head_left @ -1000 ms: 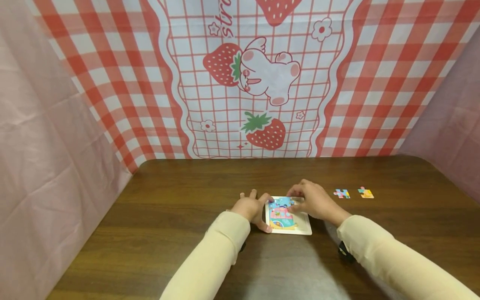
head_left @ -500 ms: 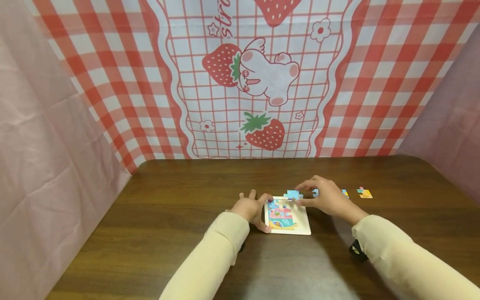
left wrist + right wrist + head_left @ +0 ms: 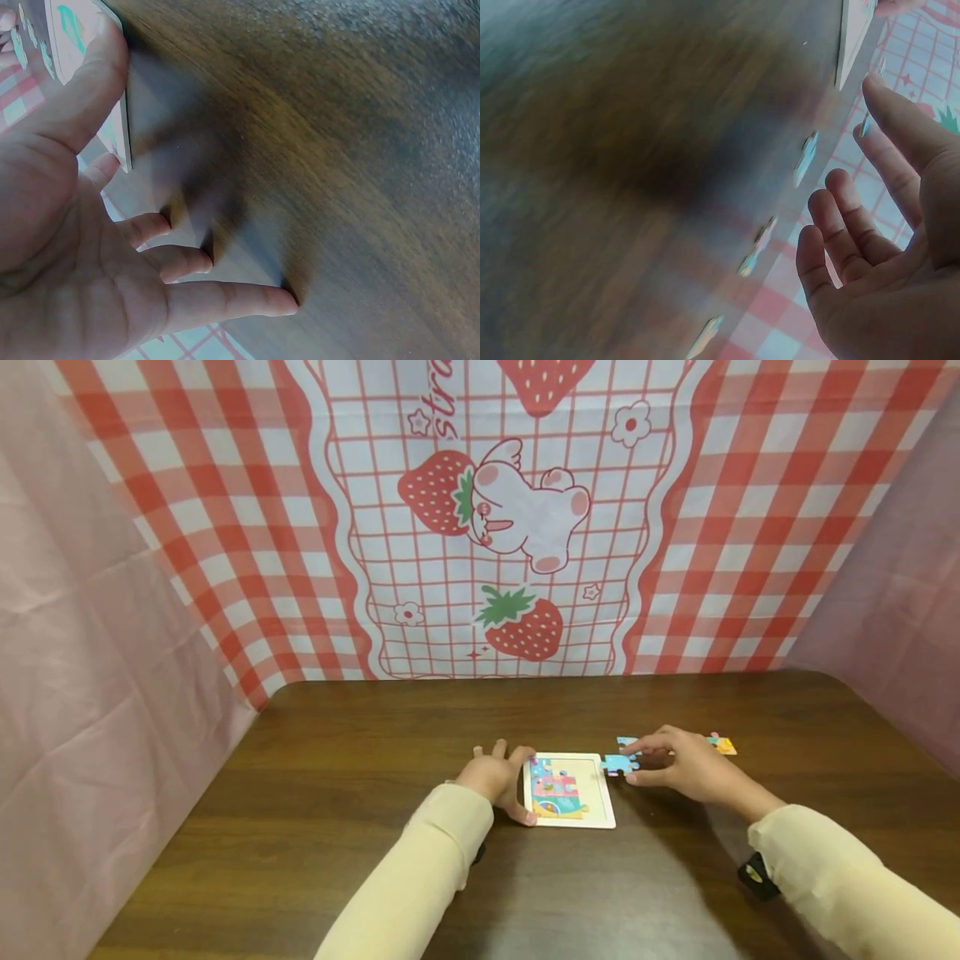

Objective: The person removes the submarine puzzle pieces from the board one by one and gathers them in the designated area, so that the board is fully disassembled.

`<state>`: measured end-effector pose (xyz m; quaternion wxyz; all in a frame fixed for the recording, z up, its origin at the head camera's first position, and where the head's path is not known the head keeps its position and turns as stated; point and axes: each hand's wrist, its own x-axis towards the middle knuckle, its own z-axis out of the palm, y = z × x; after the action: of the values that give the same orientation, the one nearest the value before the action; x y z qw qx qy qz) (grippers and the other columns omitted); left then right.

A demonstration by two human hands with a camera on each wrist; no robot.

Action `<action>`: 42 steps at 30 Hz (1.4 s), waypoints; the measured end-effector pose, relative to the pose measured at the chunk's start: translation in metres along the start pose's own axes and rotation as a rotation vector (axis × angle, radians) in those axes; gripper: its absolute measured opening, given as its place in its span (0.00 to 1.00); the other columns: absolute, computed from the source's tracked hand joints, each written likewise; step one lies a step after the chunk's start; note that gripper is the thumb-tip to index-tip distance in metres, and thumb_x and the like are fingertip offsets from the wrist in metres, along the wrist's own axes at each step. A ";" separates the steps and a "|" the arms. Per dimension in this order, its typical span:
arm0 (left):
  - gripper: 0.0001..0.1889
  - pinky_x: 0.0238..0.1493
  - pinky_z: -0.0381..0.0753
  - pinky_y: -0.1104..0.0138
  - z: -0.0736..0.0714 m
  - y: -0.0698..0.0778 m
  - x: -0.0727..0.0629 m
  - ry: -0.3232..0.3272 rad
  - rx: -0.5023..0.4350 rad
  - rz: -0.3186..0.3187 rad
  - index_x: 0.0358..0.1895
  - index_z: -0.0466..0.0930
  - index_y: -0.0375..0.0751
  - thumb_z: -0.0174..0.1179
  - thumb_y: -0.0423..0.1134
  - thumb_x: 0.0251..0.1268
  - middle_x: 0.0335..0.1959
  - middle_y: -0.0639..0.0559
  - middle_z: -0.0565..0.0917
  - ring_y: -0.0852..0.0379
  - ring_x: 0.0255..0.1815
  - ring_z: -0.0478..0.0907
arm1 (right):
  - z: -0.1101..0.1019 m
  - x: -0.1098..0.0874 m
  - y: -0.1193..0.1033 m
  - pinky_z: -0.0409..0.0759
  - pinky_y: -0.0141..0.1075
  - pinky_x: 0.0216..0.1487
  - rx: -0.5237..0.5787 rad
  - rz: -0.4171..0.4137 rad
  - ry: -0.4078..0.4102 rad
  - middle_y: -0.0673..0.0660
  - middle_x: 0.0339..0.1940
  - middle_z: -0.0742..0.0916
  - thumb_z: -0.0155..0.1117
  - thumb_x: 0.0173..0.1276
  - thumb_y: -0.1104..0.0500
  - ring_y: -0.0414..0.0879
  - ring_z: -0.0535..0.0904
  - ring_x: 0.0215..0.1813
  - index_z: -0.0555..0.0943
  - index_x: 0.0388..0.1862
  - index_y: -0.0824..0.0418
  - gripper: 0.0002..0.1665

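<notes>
In the head view, a shallow square puzzle tray (image 3: 596, 806) lies on the table, partly filled with joined jigsaw pieces. My left hand (image 3: 491, 775) rests at its left side, thumb on the near corner and index finger at the far corner. The left wrist view shows that straight thumb (image 3: 97, 82) on the tray's edge, with the other fingers spread. Just right of the tray, my right hand (image 3: 693, 767) pinches a light blue jigsaw piece (image 3: 618, 766) between thumb and fingertips. In the right wrist view its remaining fingers are loosely bent.
Behind the held piece lies another blue piece (image 3: 626, 743); a yellow piece (image 3: 723, 745) sits farther right. The right wrist view shows a further piece (image 3: 757, 246), hidden by my right hand in the head view. A checked strawberry cloth (image 3: 525, 527) hangs behind the table.
My right hand has lifted the blue piece from the tray's upper part and carried it over the far edge, then right, beside the tray. The left hand stays on the tray.
</notes>
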<state>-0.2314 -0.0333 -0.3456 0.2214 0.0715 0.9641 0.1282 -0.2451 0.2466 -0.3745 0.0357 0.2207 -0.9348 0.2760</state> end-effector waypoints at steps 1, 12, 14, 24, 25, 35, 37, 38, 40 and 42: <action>0.51 0.64 0.61 0.27 0.000 0.000 0.000 0.000 -0.001 0.000 0.78 0.56 0.65 0.78 0.52 0.52 0.83 0.48 0.50 0.37 0.82 0.44 | -0.001 -0.002 0.002 0.79 0.42 0.40 0.001 0.001 -0.005 0.56 0.39 0.84 0.82 0.56 0.52 0.48 0.81 0.39 0.89 0.48 0.60 0.22; 0.51 0.65 0.62 0.28 0.001 0.001 0.002 0.001 0.022 0.002 0.79 0.56 0.64 0.78 0.53 0.52 0.83 0.47 0.51 0.36 0.82 0.45 | -0.002 -0.016 0.022 0.72 0.34 0.33 0.004 0.036 -0.048 0.53 0.36 0.80 0.80 0.59 0.51 0.42 0.72 0.35 0.90 0.49 0.59 0.22; 0.51 0.65 0.62 0.28 0.000 0.001 0.001 0.000 0.023 0.002 0.79 0.56 0.64 0.78 0.53 0.52 0.83 0.47 0.50 0.36 0.82 0.45 | -0.001 -0.017 0.024 0.72 0.35 0.33 0.004 0.043 -0.045 0.53 0.36 0.81 0.80 0.59 0.51 0.42 0.73 0.35 0.90 0.49 0.58 0.21; 0.51 0.66 0.62 0.29 0.000 0.002 0.003 -0.006 0.026 0.016 0.79 0.56 0.63 0.78 0.52 0.53 0.83 0.46 0.50 0.36 0.82 0.45 | -0.001 -0.017 0.024 0.71 0.38 0.35 -0.004 0.079 -0.061 0.56 0.40 0.81 0.80 0.59 0.50 0.45 0.72 0.37 0.89 0.52 0.59 0.24; 0.51 0.66 0.62 0.29 0.000 0.001 0.003 -0.006 0.026 0.019 0.79 0.56 0.63 0.78 0.52 0.53 0.83 0.46 0.50 0.35 0.82 0.45 | -0.001 -0.017 0.024 0.71 0.38 0.36 -0.004 0.083 -0.062 0.57 0.41 0.81 0.80 0.59 0.50 0.45 0.72 0.37 0.89 0.53 0.59 0.25; 0.50 0.67 0.60 0.29 0.000 0.002 0.001 -0.015 -0.008 0.006 0.79 0.56 0.63 0.77 0.51 0.54 0.83 0.47 0.49 0.37 0.82 0.43 | -0.002 -0.016 0.020 0.77 0.43 0.41 -0.012 0.066 -0.021 0.58 0.42 0.83 0.81 0.58 0.52 0.50 0.79 0.41 0.88 0.51 0.62 0.24; 0.50 0.66 0.61 0.29 0.000 0.002 0.000 -0.014 -0.003 0.008 0.79 0.56 0.63 0.77 0.51 0.54 0.83 0.47 0.50 0.37 0.82 0.44 | -0.002 -0.015 0.017 0.79 0.47 0.45 -0.002 0.048 0.011 0.59 0.43 0.84 0.81 0.58 0.53 0.52 0.82 0.44 0.89 0.49 0.62 0.22; 0.50 0.66 0.61 0.29 0.000 0.002 0.000 -0.012 -0.002 0.010 0.79 0.56 0.62 0.77 0.51 0.54 0.83 0.47 0.50 0.37 0.82 0.44 | -0.002 -0.014 0.015 0.80 0.47 0.46 0.006 0.043 0.026 0.58 0.43 0.84 0.81 0.58 0.54 0.53 0.83 0.45 0.89 0.48 0.62 0.21; 0.50 0.66 0.61 0.29 -0.001 0.002 0.000 -0.011 0.001 0.013 0.79 0.57 0.62 0.77 0.51 0.54 0.83 0.47 0.50 0.36 0.82 0.44 | -0.001 -0.012 0.010 0.81 0.44 0.45 0.020 0.029 0.049 0.57 0.41 0.85 0.81 0.58 0.55 0.52 0.83 0.44 0.89 0.47 0.62 0.20; 0.50 0.66 0.62 0.29 -0.001 0.002 0.001 -0.009 0.003 0.015 0.78 0.57 0.62 0.77 0.51 0.54 0.83 0.46 0.51 0.36 0.82 0.45 | 0.001 -0.010 0.005 0.81 0.40 0.42 0.042 0.015 0.050 0.56 0.39 0.84 0.81 0.58 0.55 0.49 0.82 0.41 0.88 0.47 0.62 0.20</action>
<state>-0.2325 -0.0314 -0.3445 0.2247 0.0798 0.9626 0.1283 -0.2378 0.2538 -0.3792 0.0525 0.2073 -0.9292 0.3013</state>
